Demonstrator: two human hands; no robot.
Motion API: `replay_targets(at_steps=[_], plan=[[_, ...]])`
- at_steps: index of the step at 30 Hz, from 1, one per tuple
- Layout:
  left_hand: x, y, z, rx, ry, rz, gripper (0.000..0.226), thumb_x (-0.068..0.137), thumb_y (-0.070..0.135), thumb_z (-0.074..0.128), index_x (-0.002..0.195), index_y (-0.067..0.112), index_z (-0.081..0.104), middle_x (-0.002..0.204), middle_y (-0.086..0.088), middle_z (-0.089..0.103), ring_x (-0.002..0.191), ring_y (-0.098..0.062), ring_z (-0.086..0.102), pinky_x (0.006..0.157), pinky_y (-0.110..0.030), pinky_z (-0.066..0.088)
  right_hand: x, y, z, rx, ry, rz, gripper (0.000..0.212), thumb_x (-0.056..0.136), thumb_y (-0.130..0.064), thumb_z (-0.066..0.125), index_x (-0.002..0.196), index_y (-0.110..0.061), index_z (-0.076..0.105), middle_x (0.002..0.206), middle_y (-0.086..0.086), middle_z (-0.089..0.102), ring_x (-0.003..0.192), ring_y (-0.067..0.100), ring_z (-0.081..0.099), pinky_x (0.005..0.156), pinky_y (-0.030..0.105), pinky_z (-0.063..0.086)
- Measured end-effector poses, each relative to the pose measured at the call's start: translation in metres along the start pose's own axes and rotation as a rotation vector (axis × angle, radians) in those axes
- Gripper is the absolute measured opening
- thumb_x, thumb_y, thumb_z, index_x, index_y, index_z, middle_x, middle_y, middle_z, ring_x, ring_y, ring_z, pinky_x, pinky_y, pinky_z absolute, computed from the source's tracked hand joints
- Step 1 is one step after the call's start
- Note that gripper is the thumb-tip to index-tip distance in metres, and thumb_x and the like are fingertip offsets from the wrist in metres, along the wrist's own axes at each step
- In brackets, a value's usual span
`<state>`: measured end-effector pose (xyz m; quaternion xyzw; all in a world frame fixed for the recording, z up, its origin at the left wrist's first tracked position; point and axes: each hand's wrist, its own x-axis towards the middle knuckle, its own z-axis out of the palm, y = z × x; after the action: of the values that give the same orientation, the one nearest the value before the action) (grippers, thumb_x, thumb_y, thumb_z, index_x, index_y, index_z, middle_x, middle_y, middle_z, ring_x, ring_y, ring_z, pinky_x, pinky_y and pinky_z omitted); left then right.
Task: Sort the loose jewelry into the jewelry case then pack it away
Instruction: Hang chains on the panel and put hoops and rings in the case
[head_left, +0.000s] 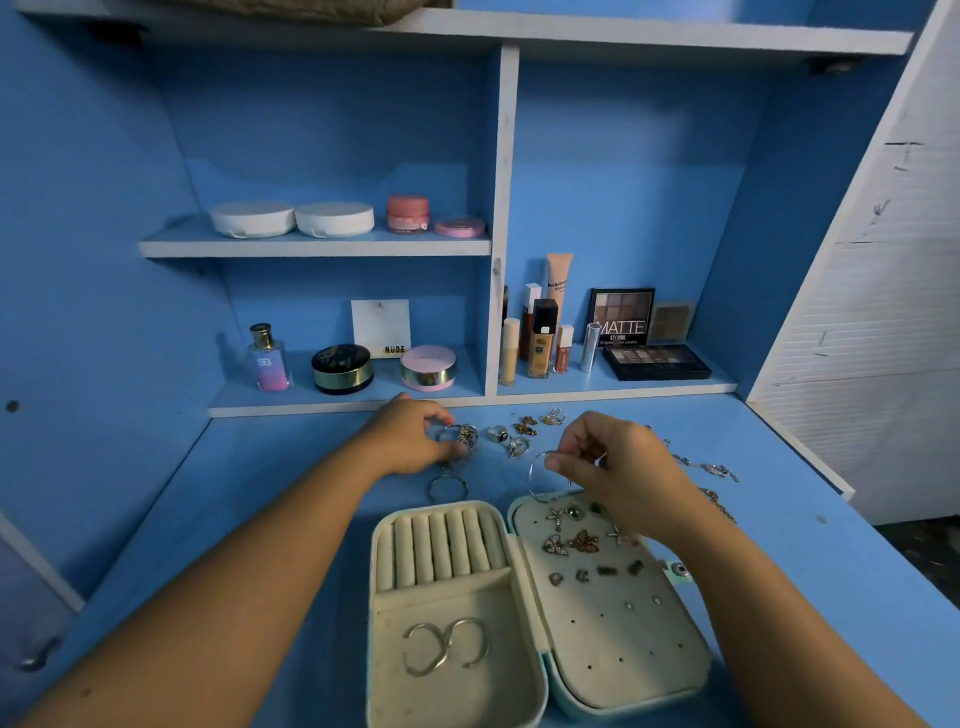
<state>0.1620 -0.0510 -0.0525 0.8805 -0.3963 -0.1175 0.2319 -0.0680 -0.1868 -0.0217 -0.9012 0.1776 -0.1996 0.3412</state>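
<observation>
Just past the far edge of the jewelry case (379, 597), the right hand (613, 460) pinches a thin silver hoop (531, 475) by its top, thumb and forefinger closed on the wire and the other fingers loosely curled. The hoop hangs down from the pinch, and its lowest part is over the far left corner of the earring panel (613, 639); I cannot tell if it touches the panel.

What matters for the next move is where the hoop's place lies from those fingers. Two matching hoops (447, 647) already lie flat in the open compartment of the other half, below the ring rolls (441, 545). That compartment is nearer the body and to the left, across the hinge from the hand, so the hoop probably has to come back and leftward and then be laid flat, not hung.

Left of it, at the back of the desk (260, 493), the left hand (410, 436) has thumb and fingertips curled round a small ring (465, 435). Whether it is lifted I cannot tell. That hand is nearer the loose rings (500, 434), which would likely go in the rolls.

More loose pieces lie well apart to the right, behind the right hand
</observation>
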Motion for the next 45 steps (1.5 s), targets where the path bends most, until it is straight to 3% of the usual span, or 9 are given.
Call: replay_targets(at_steps=[11,16,20,24,30,32,36,40,45], plan=[[-0.006,0.018,0.006,-0.300,0.191,-0.047,0.021,0.077,0.016,0.081,0.094,0.016,0.068,0.075,0.006,0.064,0.068,-0.003,0.059,0.063,-0.019,0.046,-0.005,0.018,0.009,0.119,0.083,0.045,0.016,0.085,-0.029,0.069,0.076,-0.024,0.058,0.063,-0.004,0.059,0.052,-0.001,0.049,0.050,0.012,0.042],[-0.027,0.023,-0.002,-0.517,0.358,0.000,0.005,0.088,0.012,0.069,0.088,0.017,0.070,0.071,0.005,0.068,0.055,0.004,0.063,0.063,-0.028,0.054,-0.006,0.018,0.012,0.124,0.078,0.037,0.015,0.084,-0.031,0.070,0.076,-0.025,0.059,0.063,-0.003,0.059,0.052,0.000,0.049,0.051,0.012,0.043],[-0.074,0.029,-0.023,-0.478,0.346,0.100,0.012,0.093,0.010,0.062,0.096,0.017,0.072,0.073,0.009,0.070,0.059,0.002,0.062,0.060,-0.011,0.047,-0.010,0.014,0.012,0.168,0.079,0.038,0.014,0.085,-0.029,0.069,0.077,-0.024,0.059,0.064,-0.004,0.059,0.054,0.004,0.050,0.050,0.013,0.042],[-0.141,0.036,-0.035,-0.316,0.156,0.139,0.020,0.093,0.013,0.063,0.089,0.031,0.071,0.074,0.007,0.072,0.064,-0.003,0.067,0.068,-0.014,0.053,-0.012,0.007,0.011,0.137,0.106,0.015,0.014,0.085,-0.027,0.069,0.077,-0.024,0.058,0.065,-0.005,0.058,0.058,0.007,0.052,0.054,0.014,0.041],[-0.199,0.043,-0.027,-0.044,0.014,0.210,0.014,0.092,0.022,0.065,0.101,0.026,0.075,0.070,0.018,0.068,0.068,0.006,0.063,0.066,-0.008,0.046,-0.017,-0.023,0.000,-0.057,0.037,-0.138,0.019,0.083,-0.024,0.072,0.075,-0.030,0.055,0.071,-0.009,0.061,0.065,0.006,0.053,0.055,0.010,0.038],[-0.204,0.042,-0.020,0.028,0.020,0.265,0.015,0.093,0.025,0.063,0.102,0.026,0.075,0.079,0.016,0.071,0.071,0.008,0.060,0.066,-0.008,0.045,-0.023,-0.034,-0.003,-0.073,0.024,-0.170,0.016,0.083,-0.024,0.072,0.079,-0.030,0.058,0.075,-0.008,0.064,0.070,0.007,0.057,0.059,0.013,0.041],[-0.201,0.032,-0.003,0.178,0.034,0.384,0.017,0.092,0.030,0.060,0.097,0.025,0.075,0.086,0.010,0.068,0.080,-0.003,0.058,0.075,-0.032,0.051,-0.041,-0.048,-0.005,-0.074,-0.001,-0.185,0.009,0.083,-0.025,0.072,0.091,-0.027,0.068,0.075,-0.015,0.064,0.069,0.001,0.059,0.060,0.005,0.043],[-0.193,0.023,0.008,0.228,0.152,0.447,0.022,0.089,0.040,0.060,0.100,0.028,0.075,0.093,0.008,0.056,0.093,-0.010,0.047,0.080,-0.030,0.047,-0.063,-0.053,0.004,-0.030,-0.065,-0.166,0.005,0.082,-0.026,0.073,0.087,-0.027,0.071,0.073,-0.011,0.066,0.066,0.005,0.058,0.060,0.013,0.047],[-0.183,-0.010,0.003,0.114,0.381,0.290,0.035,0.091,0.041,0.048,0.116,0.024,0.067,0.111,0.007,0.058,0.107,-0.014,0.052,0.092,-0.033,0.046,-0.083,-0.058,0.027,-0.073,-0.141,-0.224,0.004,0.083,-0.030,0.071,0.086,-0.028,0.073,0.076,-0.014,0.065,0.068,0.007,0.056,0.065,0.019,0.046]])
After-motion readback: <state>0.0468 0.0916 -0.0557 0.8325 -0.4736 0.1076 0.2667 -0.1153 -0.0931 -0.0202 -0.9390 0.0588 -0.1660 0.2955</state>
